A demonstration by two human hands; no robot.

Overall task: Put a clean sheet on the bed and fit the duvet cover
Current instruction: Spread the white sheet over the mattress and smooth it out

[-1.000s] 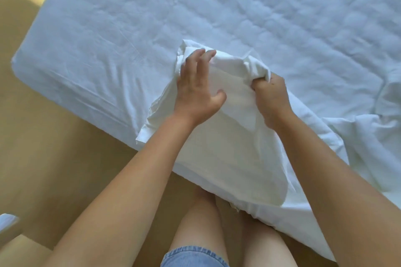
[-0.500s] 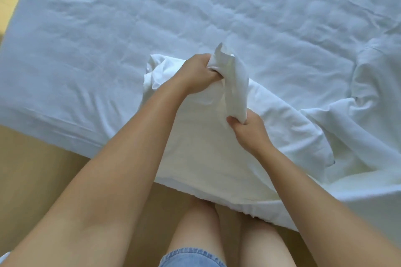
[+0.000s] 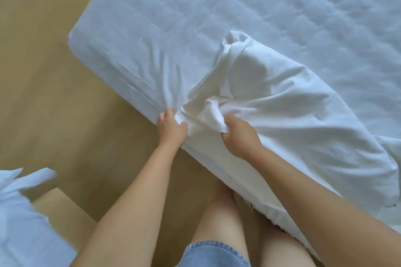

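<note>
A white duvet cover (image 3: 293,102) lies bunched on the near side of the bed, spilling over its edge. The bed (image 3: 195,11) carries a pale fitted sheet with a quilted pattern showing through. My left hand (image 3: 171,129) pinches a fold of the white cover at the mattress edge. My right hand (image 3: 239,134) grips a gathered bunch of the same cover just to the right. Both hands sit close together at the bed's side.
A tan floor (image 3: 43,71) runs along the bed's left and near side. More white fabric (image 3: 23,212) lies over a wooden piece of furniture (image 3: 63,208) at the lower left. My bare legs and denim shorts (image 3: 214,253) stand against the bed edge.
Both hands have come down from the top of the bed to its near edge, dragging the cover's bunched end with them. The view has swung left, showing the bed corner.
</note>
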